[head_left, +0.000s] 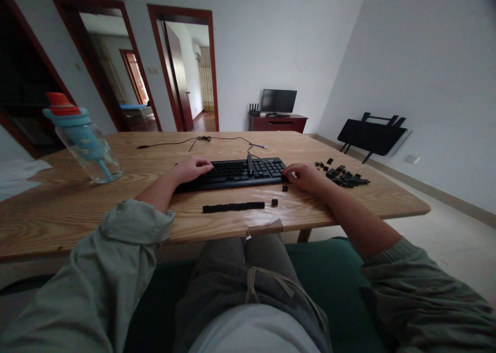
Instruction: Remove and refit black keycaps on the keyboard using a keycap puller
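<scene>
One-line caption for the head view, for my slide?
Both hands, left and right, rest at the keyboard, loose keycaps piled beside.

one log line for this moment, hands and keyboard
left hand: on black keyboard left end | right hand: at its right end | row of black keycaps: in front | loose keycap pile: right

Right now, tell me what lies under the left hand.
The left hand rests on the left end of the black keyboard, which sits on the wooden table. The keys directly beneath the hand are covered, so whether any are missing there cannot be seen.
</scene>
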Demonstrator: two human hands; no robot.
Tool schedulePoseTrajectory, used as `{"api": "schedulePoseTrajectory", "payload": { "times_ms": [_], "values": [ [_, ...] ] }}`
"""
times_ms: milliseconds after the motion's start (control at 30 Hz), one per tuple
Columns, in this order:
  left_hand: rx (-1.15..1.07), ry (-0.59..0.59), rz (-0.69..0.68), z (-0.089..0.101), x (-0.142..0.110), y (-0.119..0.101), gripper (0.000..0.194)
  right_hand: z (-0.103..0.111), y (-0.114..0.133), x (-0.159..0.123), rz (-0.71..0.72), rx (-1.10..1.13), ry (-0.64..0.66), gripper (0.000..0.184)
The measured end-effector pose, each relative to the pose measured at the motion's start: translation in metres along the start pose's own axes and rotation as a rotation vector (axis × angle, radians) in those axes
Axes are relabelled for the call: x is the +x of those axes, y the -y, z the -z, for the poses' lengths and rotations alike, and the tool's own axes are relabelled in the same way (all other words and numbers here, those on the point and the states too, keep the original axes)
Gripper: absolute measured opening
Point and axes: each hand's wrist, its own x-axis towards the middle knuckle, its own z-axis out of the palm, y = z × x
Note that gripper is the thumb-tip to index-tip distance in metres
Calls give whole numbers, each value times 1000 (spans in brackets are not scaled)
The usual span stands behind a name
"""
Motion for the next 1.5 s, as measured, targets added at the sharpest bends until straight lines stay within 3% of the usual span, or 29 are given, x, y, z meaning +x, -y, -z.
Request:
{"api": "schedulePoseTrajectory", "payload": {
  "times_ms": [400, 600, 933, 1333, 1500],
  "values": [
    [-1, -22, 17, 1, -6, -10, 50, -4, -3, -4, -101, -108, 15, 29],
    [6, -19, -20, 3, -5, -9, 48, -5, 1, -6, -62, -181, -42, 28],
    [-13, 0, -6, 1, -3, -8, 50, -2, 1, -4, -141, -125, -15, 27],
    [12, -9, 2, 1, -2, -2, 49, -1, 0, -3, -4, -72, 20, 25],
    [24, 4, 1, 1, -1, -2, 51, -2, 2, -4, -159, -40, -34, 26]
  ]
}}
